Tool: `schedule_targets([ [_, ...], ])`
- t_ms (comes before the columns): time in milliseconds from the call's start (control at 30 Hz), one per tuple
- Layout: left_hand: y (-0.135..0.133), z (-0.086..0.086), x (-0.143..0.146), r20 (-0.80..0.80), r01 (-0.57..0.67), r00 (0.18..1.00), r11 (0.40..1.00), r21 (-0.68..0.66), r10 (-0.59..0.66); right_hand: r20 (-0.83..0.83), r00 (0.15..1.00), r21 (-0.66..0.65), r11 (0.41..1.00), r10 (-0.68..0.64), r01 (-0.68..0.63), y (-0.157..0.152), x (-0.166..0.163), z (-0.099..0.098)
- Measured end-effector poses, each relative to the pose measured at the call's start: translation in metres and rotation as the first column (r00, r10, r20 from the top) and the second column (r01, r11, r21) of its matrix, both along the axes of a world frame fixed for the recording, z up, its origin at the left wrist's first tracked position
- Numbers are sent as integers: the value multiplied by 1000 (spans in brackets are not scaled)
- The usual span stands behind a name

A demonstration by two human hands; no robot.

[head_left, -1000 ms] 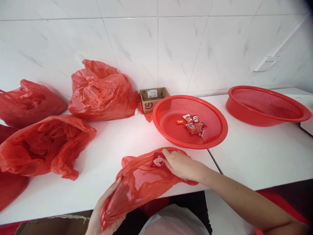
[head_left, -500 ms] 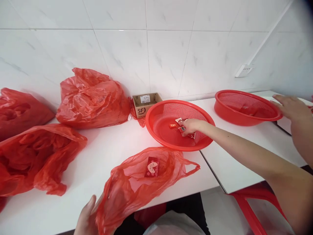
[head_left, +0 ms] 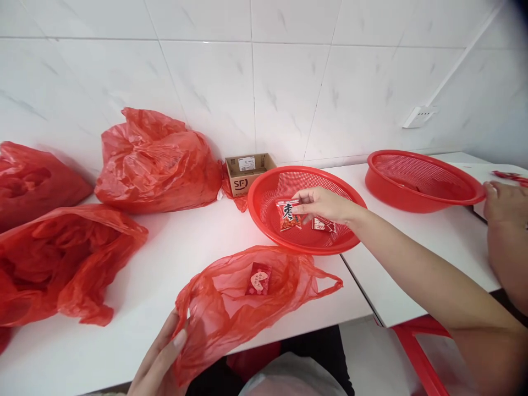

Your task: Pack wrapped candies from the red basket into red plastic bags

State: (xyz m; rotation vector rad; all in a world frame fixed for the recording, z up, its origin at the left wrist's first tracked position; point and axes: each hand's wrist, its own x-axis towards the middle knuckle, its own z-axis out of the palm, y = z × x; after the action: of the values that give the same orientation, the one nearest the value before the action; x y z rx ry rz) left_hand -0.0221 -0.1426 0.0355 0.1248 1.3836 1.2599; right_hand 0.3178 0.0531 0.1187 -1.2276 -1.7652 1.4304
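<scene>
Right fingers (head_left: 307,208) above white table (head_left: 198,234), tiled wall (head_left: 289,99) behind

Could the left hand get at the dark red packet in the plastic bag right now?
Probably yes: the dark red packet seems uncovered inside the open red plastic bag. The left hand is holding that bag's edge, though, so its grip would likely have to release first.

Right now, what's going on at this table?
The right hand holds a packet over the middle basket, where more packets lie. The left hand holds one end of a bag, open on the table, with a dark red packet inside. Another person's hand is by the right basket; whether it touches is hard to tell.
</scene>
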Motion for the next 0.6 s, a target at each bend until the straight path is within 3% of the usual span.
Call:
schedule_targets([
  [100,1,3,6,17,-12,1000,1000,27,12,-102,987,-44,990,127,-132,-35,-35,4],
  [200,2,10,14,24,-32,999,998,62,30,-47,983,9,984,180,-180,-55,-61,-4],
  [333,1,14,17,32,-43,999,996,78,41,79,997,187,982,-11,-4,-35,-50,-12],
  [400,0,14,15,27,-48,999,996,80,46,297,942,282,957,-155,69,-10,-25,-17],
  [433,-1,13,14,18,-53,999,996,78,52,467,856,342,938,-221,56,2,-10,-20],
  [467,-2,12,13,6,-58,998,996,74,57,660,717,332,943,-226,-9,14,5,-25],
  [500,-3,11,12,-3,-61,998,996,71,62,825,540,244,967,-165,-77,22,18,-30],
  [567,-5,10,12,-14,-70,997,995,66,71,956,293,43,989,1,-143,32,39,-43],
  [600,-5,9,12,-16,-76,997,995,67,77,970,236,-23,987,60,-156,33,45,-49],
])
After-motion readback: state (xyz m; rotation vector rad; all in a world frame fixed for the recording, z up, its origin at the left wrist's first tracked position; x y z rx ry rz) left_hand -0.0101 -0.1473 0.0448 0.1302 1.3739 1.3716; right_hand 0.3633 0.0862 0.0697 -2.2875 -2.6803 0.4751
